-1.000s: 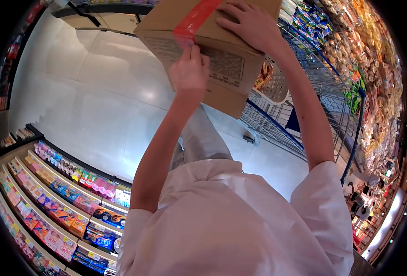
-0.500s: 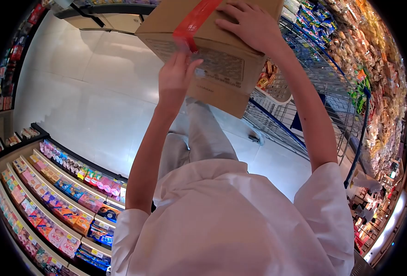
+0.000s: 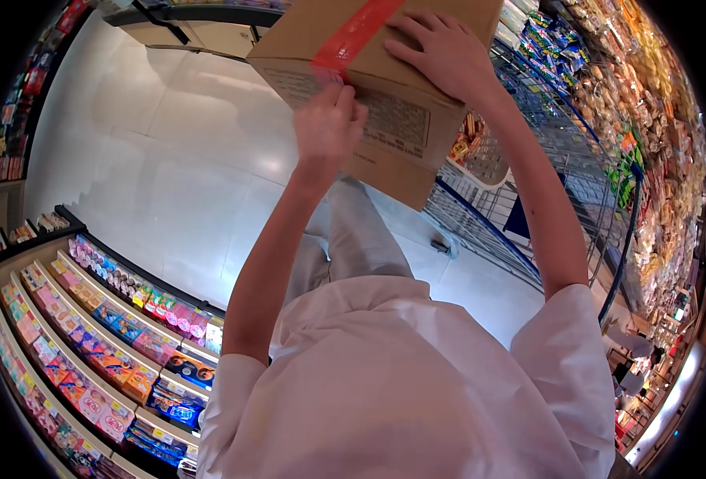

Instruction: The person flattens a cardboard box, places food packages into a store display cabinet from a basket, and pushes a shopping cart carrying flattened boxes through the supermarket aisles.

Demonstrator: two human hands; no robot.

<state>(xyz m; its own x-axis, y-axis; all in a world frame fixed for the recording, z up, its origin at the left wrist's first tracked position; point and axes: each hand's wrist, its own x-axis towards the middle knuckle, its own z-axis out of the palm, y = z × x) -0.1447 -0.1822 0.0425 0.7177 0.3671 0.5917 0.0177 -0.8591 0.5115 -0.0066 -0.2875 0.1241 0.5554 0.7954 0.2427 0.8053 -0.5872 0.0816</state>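
A closed cardboard box (image 3: 305, 36) fills the top middle of the head view, with red tape (image 3: 353, 38) running over its top and down to the near edge. At the tape's end on the near side is my left hand (image 3: 329, 124), its fingers curled and pinched together; it is slightly blurred, and what lies between the fingertips is too small to make out. My right hand (image 3: 447, 60) lies on the box top, right of the tape, with its fingers spread. Printed text shows on the side of the box facing me.
A blue-edged wire shopping cart (image 3: 488, 219) stands right of the box, holding a white basket (image 3: 484, 164) of packaged goods. Shelves of snack boxes (image 3: 97, 343) are at lower left. Bagged goods (image 3: 648, 152) line the right. People (image 3: 632, 347) appear at far lower right.
My left hand came away from the tape's end with its fingers parted, then returned there and closed. My right hand stays spread on the box. The view has shifted slightly.
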